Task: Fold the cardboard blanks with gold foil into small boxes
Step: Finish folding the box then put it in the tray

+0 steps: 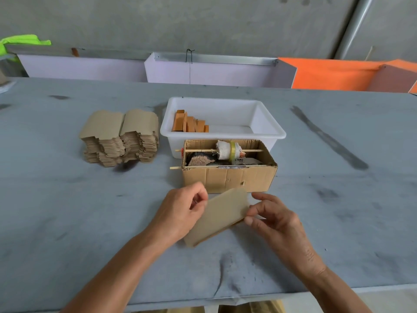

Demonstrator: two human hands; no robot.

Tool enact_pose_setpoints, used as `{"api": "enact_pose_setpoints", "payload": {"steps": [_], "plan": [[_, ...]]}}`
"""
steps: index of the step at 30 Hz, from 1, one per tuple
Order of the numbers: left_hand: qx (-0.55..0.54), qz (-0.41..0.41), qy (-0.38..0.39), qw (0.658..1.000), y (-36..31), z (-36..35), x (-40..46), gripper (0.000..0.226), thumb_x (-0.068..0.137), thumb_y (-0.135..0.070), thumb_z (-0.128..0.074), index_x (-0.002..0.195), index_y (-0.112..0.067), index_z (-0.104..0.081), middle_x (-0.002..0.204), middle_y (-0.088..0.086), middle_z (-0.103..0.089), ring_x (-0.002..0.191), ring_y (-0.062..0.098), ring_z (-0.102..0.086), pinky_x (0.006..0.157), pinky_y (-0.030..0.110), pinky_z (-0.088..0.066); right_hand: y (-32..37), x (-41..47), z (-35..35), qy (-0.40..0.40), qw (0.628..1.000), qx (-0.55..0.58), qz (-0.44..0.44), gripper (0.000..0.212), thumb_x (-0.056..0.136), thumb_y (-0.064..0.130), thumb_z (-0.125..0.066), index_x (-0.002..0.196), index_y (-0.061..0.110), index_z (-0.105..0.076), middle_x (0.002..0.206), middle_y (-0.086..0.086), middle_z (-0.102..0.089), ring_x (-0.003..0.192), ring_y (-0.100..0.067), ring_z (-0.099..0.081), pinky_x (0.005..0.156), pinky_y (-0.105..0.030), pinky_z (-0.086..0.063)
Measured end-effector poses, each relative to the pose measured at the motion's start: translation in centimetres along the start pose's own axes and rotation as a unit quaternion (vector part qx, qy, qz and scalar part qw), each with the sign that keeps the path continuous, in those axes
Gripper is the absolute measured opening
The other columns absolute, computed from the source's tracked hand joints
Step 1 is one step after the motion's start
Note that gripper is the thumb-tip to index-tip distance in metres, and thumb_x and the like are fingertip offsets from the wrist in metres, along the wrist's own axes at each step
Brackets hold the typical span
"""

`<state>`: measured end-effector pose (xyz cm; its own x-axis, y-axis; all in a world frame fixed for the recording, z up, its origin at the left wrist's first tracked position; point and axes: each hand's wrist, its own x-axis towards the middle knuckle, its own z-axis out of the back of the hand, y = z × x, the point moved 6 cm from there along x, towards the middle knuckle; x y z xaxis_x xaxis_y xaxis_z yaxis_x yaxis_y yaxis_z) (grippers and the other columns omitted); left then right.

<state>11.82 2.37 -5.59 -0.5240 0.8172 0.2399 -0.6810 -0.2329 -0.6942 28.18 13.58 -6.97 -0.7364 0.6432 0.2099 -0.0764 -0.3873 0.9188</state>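
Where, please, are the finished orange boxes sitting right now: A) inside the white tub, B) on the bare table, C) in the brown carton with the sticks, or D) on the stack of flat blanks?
A: the orange boxes stand in a row at the left end of the white tub, behind the brown carton.

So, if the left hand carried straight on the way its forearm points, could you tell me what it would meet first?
Most likely the brown cardboard box just beyond the left hand, which grips the cardboard blank; the white tub sits behind it. Depth is hard to judge.
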Motion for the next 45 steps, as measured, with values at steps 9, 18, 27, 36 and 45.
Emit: {"api": "enact_pose_setpoints", "payload": {"steps": [9, 18, 27, 36, 45], "plan": [[-0.304, 0.161, 0.019, 0.939, 0.5, -0.3, -0.1, 0.021, 0.077, 0.007, -0.068, 0.073, -0.013, -0.068, 0.062, -0.003, -0.064, 0.059, 0.005, -0.056, 0.057, 0.010, -0.043, 0.0, -0.2, 0.2, 0.004, 0.972, 0.227, -0.066, 0.020, 0.059, 0.007, -0.076, 0.079, 0.009, -0.075, 0.076, -0.017, -0.068, 0.071, -0.019, -0.064, 0.069, -0.022, -0.055], [-0.252, 0.140, 0.052, 0.956, -0.2, 0.6, -0.1, 0.031, 0.075, 0.003, -0.073, 0.060, -0.025, -0.074, 0.064, -0.003, -0.070, 0.061, 0.003, -0.059, 0.062, 0.012, -0.048, 2.8, -0.6, 1.1, -0.005, 0.992, -0.075, 0.106, 0.035, 0.071, -0.004, -0.078, 0.091, 0.025, -0.075, 0.085, 0.009, -0.071, 0.072, -0.008, -0.063, 0.070, -0.016, -0.051], [-0.193, 0.080, 0.075, 0.975, -1.4, 0.9, 0.1, 0.034, 0.076, 0.000, -0.073, 0.063, -0.032, -0.075, 0.064, -0.010, -0.069, 0.060, -0.003, -0.058, 0.061, 0.009, -0.045, 3.8, -0.7, 0.5, 0.035, 0.967, -0.164, 0.191, 0.020, 0.079, 0.015, -0.073, 0.092, 0.031, -0.075, 0.146, 0.000, -0.036, 0.131, -0.010, -0.043, 0.098, -0.022, -0.041], [-0.344, 0.133, 0.159, 0.916, -2.0, -0.1, 0.1, 0.028, 0.084, 0.008, -0.059, 0.073, -0.011, -0.076, 0.065, 0.005, -0.067, 0.057, 0.010, -0.059, 0.054, 0.018, -0.048, 0.9, 0.3, 0.7, 0.011, 0.976, 0.217, -0.029, 0.035, 0.064, 0.014, -0.076, 0.069, -0.017, -0.059, 0.084, -0.017, -0.065, 0.081, -0.020, -0.058, 0.074, -0.023, -0.050], [-0.518, 0.194, 0.122, 0.824, -1.7, 0.0, 0.7, 0.055, 0.077, -0.054, -0.054, 0.114, -0.014, -0.059, 0.098, 0.018, -0.067, 0.074, 0.021, -0.064, 0.060, 0.029, -0.054, -0.5, 1.4, 0.5, -0.068, 0.938, 0.284, -0.185, 0.043, 0.060, 0.026, -0.075, 0.084, -0.009, -0.067, 0.082, -0.017, -0.072, 0.083, -0.024, -0.069, 0.076, -0.030, -0.049]]}}
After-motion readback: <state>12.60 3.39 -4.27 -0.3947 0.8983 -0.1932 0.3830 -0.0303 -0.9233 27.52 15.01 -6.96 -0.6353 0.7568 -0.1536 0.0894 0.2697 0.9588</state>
